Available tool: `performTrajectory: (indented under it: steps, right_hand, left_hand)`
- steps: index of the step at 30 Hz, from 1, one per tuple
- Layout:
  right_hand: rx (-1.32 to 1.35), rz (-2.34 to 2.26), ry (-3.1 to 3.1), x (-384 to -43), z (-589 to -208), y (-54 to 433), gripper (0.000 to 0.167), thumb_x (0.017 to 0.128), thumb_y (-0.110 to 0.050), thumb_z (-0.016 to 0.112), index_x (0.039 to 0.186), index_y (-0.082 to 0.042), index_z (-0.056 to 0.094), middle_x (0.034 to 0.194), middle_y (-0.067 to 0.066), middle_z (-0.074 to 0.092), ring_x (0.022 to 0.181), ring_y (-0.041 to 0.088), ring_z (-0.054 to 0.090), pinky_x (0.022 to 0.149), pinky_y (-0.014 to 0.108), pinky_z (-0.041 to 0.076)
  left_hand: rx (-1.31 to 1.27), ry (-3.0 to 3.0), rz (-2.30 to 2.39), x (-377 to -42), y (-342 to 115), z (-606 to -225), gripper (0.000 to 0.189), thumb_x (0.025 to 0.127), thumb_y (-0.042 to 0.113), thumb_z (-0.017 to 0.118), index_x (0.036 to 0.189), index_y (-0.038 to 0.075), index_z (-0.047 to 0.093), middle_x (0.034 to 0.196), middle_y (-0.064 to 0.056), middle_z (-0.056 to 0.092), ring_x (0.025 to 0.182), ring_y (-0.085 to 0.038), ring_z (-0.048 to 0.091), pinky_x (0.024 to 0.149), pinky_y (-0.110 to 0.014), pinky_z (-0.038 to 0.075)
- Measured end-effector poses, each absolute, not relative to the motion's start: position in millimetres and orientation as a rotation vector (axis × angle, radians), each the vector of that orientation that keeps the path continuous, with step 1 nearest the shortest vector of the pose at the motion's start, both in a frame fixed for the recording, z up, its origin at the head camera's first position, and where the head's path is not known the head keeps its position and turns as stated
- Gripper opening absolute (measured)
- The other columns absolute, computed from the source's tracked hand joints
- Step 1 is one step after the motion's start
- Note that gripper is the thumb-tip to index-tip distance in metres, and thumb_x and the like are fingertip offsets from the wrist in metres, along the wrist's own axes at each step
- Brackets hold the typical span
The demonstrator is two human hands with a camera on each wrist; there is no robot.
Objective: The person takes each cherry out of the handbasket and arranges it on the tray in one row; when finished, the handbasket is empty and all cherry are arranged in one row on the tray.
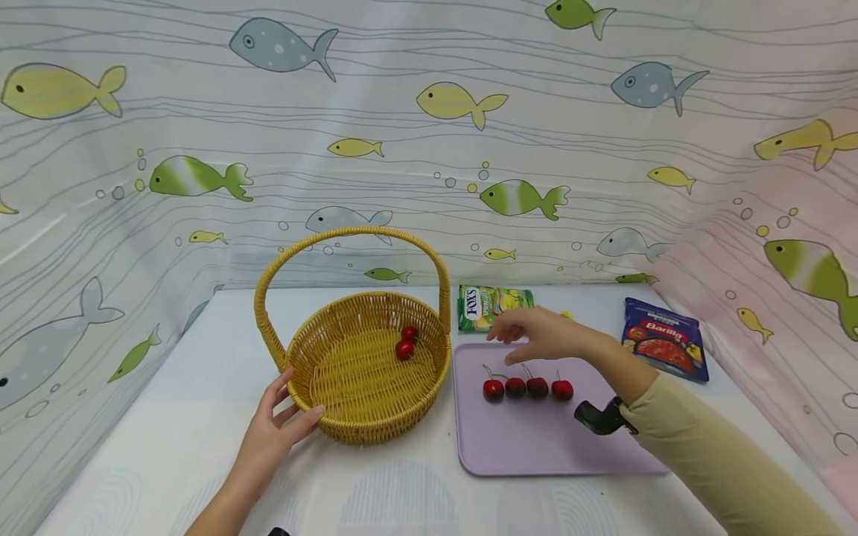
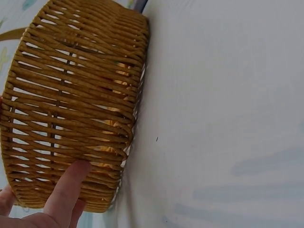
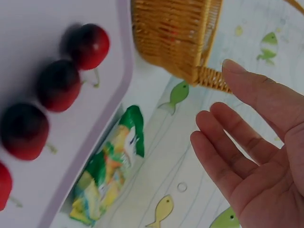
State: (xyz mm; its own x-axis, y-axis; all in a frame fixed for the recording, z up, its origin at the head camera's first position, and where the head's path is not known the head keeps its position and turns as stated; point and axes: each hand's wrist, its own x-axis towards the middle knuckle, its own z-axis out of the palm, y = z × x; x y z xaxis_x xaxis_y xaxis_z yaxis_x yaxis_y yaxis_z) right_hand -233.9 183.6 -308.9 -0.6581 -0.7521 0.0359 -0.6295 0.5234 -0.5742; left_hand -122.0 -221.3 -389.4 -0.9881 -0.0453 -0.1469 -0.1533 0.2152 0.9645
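A golden wicker basket [image 1: 365, 428] with a tall arched handle stands left of centre, two red cherries [image 1: 405, 349] inside it near the right wall. My left hand [image 1: 275, 428] holds the basket's front-left rim; the left wrist view shows one digit [image 2: 69, 190] against the woven outer wall. Several dark red cherries [image 1: 537, 387] with stems sit in a row on a lilac tray [image 1: 523, 447]. Over the tray's back part, just behind the row, hovers my right hand [image 1: 539, 333]. Its fingers are relaxed and apart from the thumb, holding nothing, as the right wrist view confirms.
Behind the tray lies a green Fox's candy bag [image 1: 479, 307], partly overlapped by the right hand. A blue Barilla pouch [image 1: 665, 340] rests at the tray's back right. Fish-patterned sheeting [image 1: 429, 179] rises behind and at both sides of the white tabletop [image 1: 167, 387].
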Motion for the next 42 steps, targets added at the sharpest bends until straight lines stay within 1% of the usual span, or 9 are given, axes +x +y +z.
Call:
performTrajectory:
  steps: [6,16,22,25,29,31,35,40,42]
  right_hand:
    - [-1.209,-0.799,2.503,-239,-300,156,0.033,0.078,-0.010,0.076,0.108,-0.012,0.064,0.105,-0.003,0.062,0.094,0.014,0.059,0.085,0.031,0.051]
    - [-1.263,-0.836,2.407,-247,-292,117,0.033,0.078,-0.008,0.075,0.109,-0.009,0.063,0.105,0.000,0.061,0.096,0.021,0.058,0.086,0.034,0.050]
    - [-1.329,-0.787,2.386,-250,-288,95,0.032,0.078,-0.005,0.075,0.108,-0.009,0.063,0.103,-0.003,0.061,0.094,0.015,0.058,0.084,0.032,0.051]
    - [-1.330,-0.770,2.366,-254,-288,84,0.032,0.078,-0.005,0.075,0.108,-0.009,0.064,0.101,-0.003,0.061,0.095,0.018,0.057,0.084,0.033,0.051]
    - [-1.326,-0.760,2.341,-260,-288,71,0.032,0.078,-0.004,0.074,0.107,-0.009,0.064,0.098,-0.001,0.061,0.096,0.024,0.058,0.082,0.027,0.050]
    - [-1.300,-0.767,2.330,-265,-289,66,0.032,0.078,-0.003,0.074,0.108,-0.009,0.063,0.098,-0.001,0.061,0.095,0.024,0.059,0.080,0.024,0.050]
    - [-1.256,-0.764,2.326,-275,-291,53,0.034,0.079,-0.002,0.074,0.111,-0.008,0.063,0.098,0.003,0.062,0.095,0.025,0.060,0.078,0.022,0.050]
    - [-1.206,-0.706,2.362,-287,-296,35,0.035,0.081,-0.003,0.072,0.114,-0.010,0.062,0.106,0.012,0.061,0.100,0.025,0.058,0.080,0.025,0.049]
    - [-1.170,-0.701,2.359,-292,-299,28,0.036,0.081,-0.002,0.071,0.115,-0.011,0.062,0.109,0.013,0.060,0.102,0.025,0.057,0.080,0.026,0.049]
  left_hand:
    - [-0.185,2.374,1.918,-122,-222,-391,0.088,0.088,0.024,0.066,0.151,0.021,0.004,0.150,-0.021,0.004,0.132,-0.042,0.024,0.087,-0.032,0.050]
    - [-0.180,2.384,1.916,-121,-222,-390,0.089,0.088,0.023,0.066,0.151,0.020,0.003,0.149,-0.022,0.004,0.132,-0.042,0.024,0.087,-0.032,0.050]
    - [-0.170,2.376,1.924,-120,-222,-390,0.089,0.089,0.022,0.066,0.151,0.019,0.003,0.149,-0.022,0.004,0.132,-0.043,0.024,0.086,-0.032,0.050]
    - [-0.169,2.372,1.926,-121,-223,-390,0.089,0.089,0.022,0.066,0.151,0.019,0.003,0.149,-0.022,0.005,0.132,-0.043,0.024,0.086,-0.032,0.050]
    - [-0.173,2.379,1.916,-121,-223,-390,0.088,0.089,0.023,0.066,0.151,0.020,0.003,0.149,-0.022,0.005,0.132,-0.042,0.024,0.087,-0.033,0.050]
    - [-0.175,2.384,1.909,-121,-223,-390,0.088,0.089,0.023,0.066,0.151,0.020,0.004,0.149,-0.022,0.006,0.132,-0.042,0.025,0.087,-0.033,0.050]
    - [-0.176,2.385,1.908,-121,-223,-390,0.088,0.089,0.023,0.066,0.151,0.020,0.004,0.149,-0.022,0.006,0.132,-0.042,0.025,0.088,-0.034,0.049]
    - [-0.175,2.376,1.915,-122,-223,-391,0.088,0.089,0.023,0.066,0.151,0.021,0.005,0.149,-0.022,0.006,0.132,-0.042,0.024,0.088,-0.034,0.049]
    - [-0.179,2.369,1.918,-122,-222,-391,0.088,0.088,0.023,0.066,0.151,0.021,0.005,0.149,-0.022,0.006,0.132,-0.042,0.024,0.089,-0.035,0.049]
